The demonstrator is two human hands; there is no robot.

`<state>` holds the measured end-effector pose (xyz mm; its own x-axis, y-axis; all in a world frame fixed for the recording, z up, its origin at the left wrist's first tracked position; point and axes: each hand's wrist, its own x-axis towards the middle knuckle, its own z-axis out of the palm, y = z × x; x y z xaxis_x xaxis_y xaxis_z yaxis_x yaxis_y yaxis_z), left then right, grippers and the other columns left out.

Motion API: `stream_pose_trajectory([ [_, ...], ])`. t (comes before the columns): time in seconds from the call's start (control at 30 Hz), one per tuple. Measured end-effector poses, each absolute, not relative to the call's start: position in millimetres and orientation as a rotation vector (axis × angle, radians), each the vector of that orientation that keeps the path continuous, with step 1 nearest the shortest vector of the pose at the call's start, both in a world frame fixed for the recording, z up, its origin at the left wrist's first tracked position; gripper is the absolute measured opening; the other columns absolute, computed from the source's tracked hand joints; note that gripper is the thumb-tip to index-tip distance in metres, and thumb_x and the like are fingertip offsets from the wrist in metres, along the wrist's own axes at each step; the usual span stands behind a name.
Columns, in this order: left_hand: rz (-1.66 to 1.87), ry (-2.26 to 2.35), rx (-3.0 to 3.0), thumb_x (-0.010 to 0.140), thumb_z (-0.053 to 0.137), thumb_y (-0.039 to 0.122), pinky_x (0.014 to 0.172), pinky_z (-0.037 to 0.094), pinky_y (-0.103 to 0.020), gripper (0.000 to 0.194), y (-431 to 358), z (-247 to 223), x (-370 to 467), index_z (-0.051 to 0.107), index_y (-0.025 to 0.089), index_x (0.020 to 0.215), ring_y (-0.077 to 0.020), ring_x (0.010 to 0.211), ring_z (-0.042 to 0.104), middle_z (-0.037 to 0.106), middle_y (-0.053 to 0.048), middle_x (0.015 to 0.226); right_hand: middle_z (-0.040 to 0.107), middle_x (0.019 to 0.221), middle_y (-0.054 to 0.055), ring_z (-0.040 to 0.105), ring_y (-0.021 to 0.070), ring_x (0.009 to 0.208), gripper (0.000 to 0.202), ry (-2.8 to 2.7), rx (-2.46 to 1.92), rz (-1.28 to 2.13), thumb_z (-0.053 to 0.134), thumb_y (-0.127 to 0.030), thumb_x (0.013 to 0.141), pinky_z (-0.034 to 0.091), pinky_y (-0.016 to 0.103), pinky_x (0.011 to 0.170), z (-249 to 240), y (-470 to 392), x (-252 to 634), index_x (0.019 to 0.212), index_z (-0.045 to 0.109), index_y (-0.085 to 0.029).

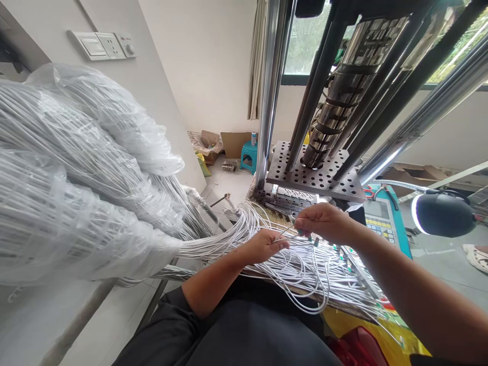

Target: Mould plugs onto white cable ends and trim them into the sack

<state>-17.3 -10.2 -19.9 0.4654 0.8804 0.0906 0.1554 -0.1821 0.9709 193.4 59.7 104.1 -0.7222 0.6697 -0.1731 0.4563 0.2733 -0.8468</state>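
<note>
In the head view my left hand (269,246) is closed around thin white cables, a short way back from their ends. Just to its right, my right hand (322,222) pinches the ends of cables, where small green tips show at the fingers. One more green-grey cable tip (316,242) sticks out below the right hand. Beneath both hands a thick spread of loose white cables (297,274) covers the bench, several with green ends towards the right. Exactly how many strands each hand grips is hidden by the fingers.
Large plastic-wrapped cable bundles (87,203) fill the left side. A press machine with a perforated metal plate (282,168) and steel columns stands ahead. A teal control panel (381,218) and a lit lamp (438,213) are at right. A blue stool (249,154) is on the floor behind.
</note>
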Motion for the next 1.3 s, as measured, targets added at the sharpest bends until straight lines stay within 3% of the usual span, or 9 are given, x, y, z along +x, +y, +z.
stream_pose_trajectory([
  [0.1,0.845,0.911,1.642,0.095,0.058,0.059,0.061,0.034,-0.024,0.051,-11,-18,-18,0.074,0.011,0.084,-0.0098,0.06,0.038,0.041,0.005,0.059,0.068,0.067,0.004,0.059,0.0126,0.062,0.049,-2.357,-0.97,1.392,0.056,-0.059,0.095,0.047,0.027,0.059,101,60,195,0.075,0.071,-0.016],
  [0.17,0.858,0.91,1.644,0.095,0.059,0.058,0.063,0.035,-0.024,0.05,-11,-17,-18,0.075,0.011,0.086,-0.0102,0.061,0.041,0.044,0.004,0.061,0.064,0.066,0.003,0.055,0.0115,0.062,0.046,-2.36,-0.949,1.164,0.053,-0.053,0.099,0.045,0.027,0.059,100,60,198,0.075,0.069,-0.017],
  [0.27,0.854,0.916,1.628,0.095,0.059,0.057,0.064,0.036,-0.024,0.048,-12,-16,-19,0.075,0.012,0.088,-0.0107,0.062,0.043,0.047,0.003,0.062,0.069,0.084,0.005,0.056,0.0126,0.071,0.032,-2.303,-0.862,0.906,0.059,-0.046,0.098,0.046,0.029,0.065,100,61,204,0.105,0.074,-0.018],
  [0.37,0.844,0.916,1.614,0.095,0.059,0.057,0.062,0.035,-0.024,0.049,-12,-15,-19,0.075,0.012,0.089,-0.0105,0.061,0.041,0.045,0.004,0.061,0.072,0.109,0.009,0.064,0.0165,0.086,0.04,-2.396,-0.67,1.014,0.066,-0.042,0.095,0.052,0.031,0.072,100,63,208,0.13,0.07,-0.023],
  [0.43,0.844,0.912,1.62,0.094,0.058,0.059,0.062,0.035,-0.024,0.05,-12,-15,-19,0.075,0.012,0.089,-0.0106,0.06,0.041,0.045,0.004,0.061,0.074,0.11,0.01,0.067,0.0183,0.092,0.036,-2.465,-0.558,1.097,0.071,-0.041,0.092,0.054,0.032,0.076,99,64,210,0.123,0.075,-0.023],
  [0.63,0.841,0.892,1.653,0.094,0.058,0.06,0.064,0.036,-0.024,0.052,-12,-17,-20,0.075,0.012,0.087,-0.0111,0.063,0.042,0.047,0.003,0.062,0.075,0.095,0.008,0.068,0.0142,0.08,0.021,-2.479,-0.472,1.251,0.071,-0.034,0.093,0.055,0.028,0.071,95,67,208,0.106,0.082,-0.021],
  [1.13,0.852,0.849,1.612,0.093,0.061,0.059,0.061,0.033,-0.023,0.05,-16,-7,-24,0.076,0.012,0.089,-0.0093,0.06,0.037,0.042,0.004,0.061,0.075,0.087,0.008,0.066,0.0127,0.075,0.033,-2.241,-0.585,1.654,0.067,-0.043,0.095,0.057,0.028,0.072,98,71,213,0.104,0.08,-0.015],
  [1.3,0.841,0.916,1.554,0.091,0.06,0.064,0.056,0.03,-0.022,0.055,-18,-10,-25,0.075,0.011,0.089,-0.0087,0.057,0.036,0.042,0.004,0.062,0.078,0.111,0.013,0.073,0.0212,0.097,0.044,-2.063,-0.772,1.362,0.065,-0.054,0.094,0.059,0.035,0.083,95,59,224,0.119,0.076,-0.019],
])
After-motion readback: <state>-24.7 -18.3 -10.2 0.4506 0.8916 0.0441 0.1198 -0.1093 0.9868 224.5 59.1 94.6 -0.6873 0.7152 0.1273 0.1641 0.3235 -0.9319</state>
